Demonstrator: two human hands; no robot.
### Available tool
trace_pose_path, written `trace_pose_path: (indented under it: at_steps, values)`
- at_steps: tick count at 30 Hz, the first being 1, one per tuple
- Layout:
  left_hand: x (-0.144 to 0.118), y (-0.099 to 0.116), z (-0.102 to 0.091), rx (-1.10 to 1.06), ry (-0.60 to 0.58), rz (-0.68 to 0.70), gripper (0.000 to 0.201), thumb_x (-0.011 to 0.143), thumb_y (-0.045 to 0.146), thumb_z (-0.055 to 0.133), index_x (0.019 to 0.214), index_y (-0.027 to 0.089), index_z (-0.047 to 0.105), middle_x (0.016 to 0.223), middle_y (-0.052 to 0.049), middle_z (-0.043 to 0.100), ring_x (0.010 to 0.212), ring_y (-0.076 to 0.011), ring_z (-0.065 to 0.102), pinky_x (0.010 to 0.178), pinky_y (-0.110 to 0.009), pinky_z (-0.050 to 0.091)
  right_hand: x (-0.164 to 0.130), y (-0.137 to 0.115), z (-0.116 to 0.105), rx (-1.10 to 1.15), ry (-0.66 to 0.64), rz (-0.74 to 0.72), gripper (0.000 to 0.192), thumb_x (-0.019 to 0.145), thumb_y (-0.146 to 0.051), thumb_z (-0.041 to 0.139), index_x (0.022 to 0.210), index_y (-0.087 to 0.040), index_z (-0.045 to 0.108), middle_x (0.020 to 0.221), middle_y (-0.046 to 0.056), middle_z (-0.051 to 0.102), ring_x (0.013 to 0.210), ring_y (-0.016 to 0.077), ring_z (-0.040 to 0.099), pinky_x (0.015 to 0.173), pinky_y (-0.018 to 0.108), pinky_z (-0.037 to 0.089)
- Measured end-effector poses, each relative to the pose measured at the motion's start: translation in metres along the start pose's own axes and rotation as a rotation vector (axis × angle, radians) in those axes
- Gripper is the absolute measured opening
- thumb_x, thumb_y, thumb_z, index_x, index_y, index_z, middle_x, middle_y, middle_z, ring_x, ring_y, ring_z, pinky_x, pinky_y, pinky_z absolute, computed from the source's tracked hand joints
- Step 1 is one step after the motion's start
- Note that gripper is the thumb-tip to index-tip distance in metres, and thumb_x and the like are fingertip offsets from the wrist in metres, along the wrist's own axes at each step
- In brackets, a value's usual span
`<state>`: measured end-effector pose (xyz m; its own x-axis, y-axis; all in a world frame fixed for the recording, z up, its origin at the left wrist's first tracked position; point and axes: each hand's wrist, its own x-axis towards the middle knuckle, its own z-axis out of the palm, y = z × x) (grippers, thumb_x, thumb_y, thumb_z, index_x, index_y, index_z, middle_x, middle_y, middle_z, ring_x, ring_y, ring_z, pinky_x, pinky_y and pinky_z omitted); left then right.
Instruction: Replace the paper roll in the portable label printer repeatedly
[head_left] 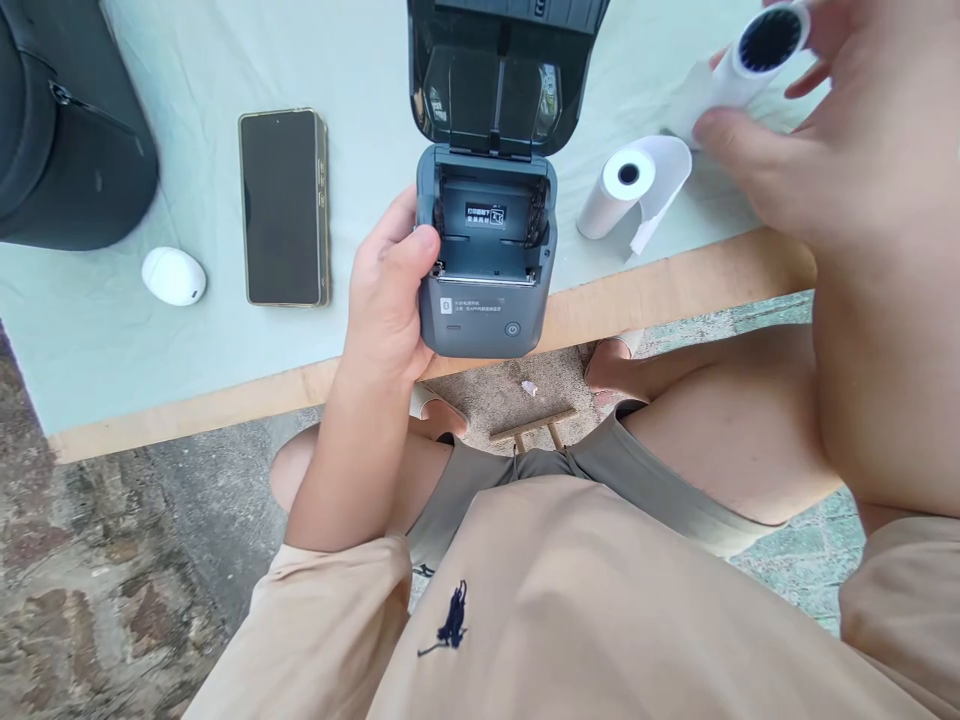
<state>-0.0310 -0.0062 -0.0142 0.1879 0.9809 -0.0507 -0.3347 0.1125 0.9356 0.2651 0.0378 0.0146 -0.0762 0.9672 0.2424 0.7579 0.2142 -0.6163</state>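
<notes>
Over the tabletop the opened printer (bay empty) is gripped by the left hand; a paper roll is pinched in the right hand, not yet loaded.

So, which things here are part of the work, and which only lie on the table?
In use:
printer, lid open, held by left hand
paper roll in right hand

Lying about:
second paper roll
phone
white oval case
black bag

The person wears a beige short-sleeved shirt with a small dark embroidered emblem near the chest, and grey-green shorts. Both forearms are bare.
</notes>
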Motion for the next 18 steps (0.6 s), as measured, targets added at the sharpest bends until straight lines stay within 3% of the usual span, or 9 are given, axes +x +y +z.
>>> trace_pose_path:
  at_steps: [3,5,8,10,11,12,13,16,18]
  values:
    - [-0.001,0.0,0.0,-0.004,0.008,0.008,0.04,0.089,0.052,0.072,0.115,0.021,0.07,0.11,-0.006,0.074,0.106,-0.025,0.074,0.089,-0.035,0.062,-0.001,0.009,-0.003,-0.057,-0.016,-0.023,0.06,0.083,-0.03,0.065,0.141,-0.024,0.056,0.128,0.003,0.069,0.118,0.0188,0.065,0.092,0.035,0.049]
    - [-0.001,0.0,0.001,-0.019,0.013,0.028,0.036,0.094,0.047,0.068,0.115,0.018,0.07,0.106,-0.005,0.073,0.104,-0.0231,0.074,0.091,-0.035,0.062,-0.001,0.016,-0.006,-0.043,0.043,-0.092,0.067,0.08,-0.027,0.066,0.146,-0.025,0.055,0.142,0.003,0.062,0.129,0.021,0.062,0.102,0.034,0.049]
    - [-0.001,0.0,0.001,-0.039,-0.006,0.045,0.034,0.096,0.043,0.065,0.116,0.016,0.069,0.104,-0.004,0.072,0.102,-0.0211,0.073,0.092,-0.034,0.061,-0.007,0.011,-0.004,0.027,0.172,-0.282,0.058,0.091,-0.04,0.058,0.148,-0.036,0.053,0.149,-0.006,0.055,0.135,0.0213,0.059,0.109,0.035,0.046]
    - [-0.001,-0.001,0.0,-0.028,-0.018,0.038,0.039,0.093,0.047,0.069,0.117,0.017,0.069,0.107,-0.005,0.072,0.103,-0.0227,0.073,0.091,-0.035,0.06,-0.014,-0.008,0.003,0.021,0.124,-0.365,0.054,0.092,-0.05,0.055,0.144,-0.038,0.056,0.14,-0.007,0.061,0.129,0.0234,0.061,0.102,0.039,0.047]
    - [-0.001,-0.001,0.0,-0.016,-0.014,0.028,0.041,0.091,0.05,0.07,0.117,0.019,0.07,0.109,-0.006,0.071,0.104,-0.0239,0.073,0.091,-0.036,0.06,-0.017,-0.019,0.008,-0.047,0.123,-0.371,0.055,0.09,-0.053,0.058,0.141,-0.033,0.058,0.134,-0.003,0.063,0.123,0.0239,0.063,0.1,0.041,0.048]
    - [0.0,-0.001,0.0,-0.004,-0.005,0.015,0.041,0.09,0.051,0.07,0.117,0.02,0.07,0.111,-0.006,0.071,0.105,-0.0249,0.072,0.092,-0.036,0.059,-0.019,-0.03,0.013,-0.157,-0.003,-0.412,0.061,0.087,-0.055,0.061,0.141,-0.025,0.057,0.137,0.004,0.061,0.129,0.0276,0.059,0.108,0.046,0.046]
    - [0.0,-0.001,-0.001,0.004,0.006,0.003,0.041,0.09,0.052,0.07,0.116,0.021,0.07,0.112,-0.006,0.07,0.106,-0.0254,0.072,0.093,-0.037,0.058,-0.019,-0.039,0.019,-0.243,-0.043,-0.418,0.064,0.087,-0.058,0.06,0.138,-0.019,0.057,0.136,0.011,0.06,0.129,0.0293,0.058,0.109,0.049,0.046]
    - [0.0,-0.001,-0.002,-0.003,0.016,-0.014,0.04,0.088,0.052,0.072,0.114,0.022,0.071,0.112,-0.006,0.069,0.103,-0.0244,0.071,0.092,-0.037,0.057,-0.014,-0.05,0.031,-0.459,-0.198,-0.187,0.065,0.087,-0.06,0.058,0.137,-0.018,0.058,0.133,0.019,0.055,0.114,0.0268,0.06,0.084,0.04,0.049]
    - [0.0,-0.002,-0.002,-0.022,0.002,-0.014,0.043,0.087,0.052,0.074,0.116,0.021,0.07,0.114,-0.007,0.068,0.102,-0.0241,0.07,0.091,-0.038,0.057,-0.01,-0.047,0.034,-0.476,-0.266,-0.08,0.065,0.083,-0.06,0.064,0.136,-0.023,0.058,0.133,0.016,0.053,0.101,0.0203,0.06,0.068,0.03,0.039]
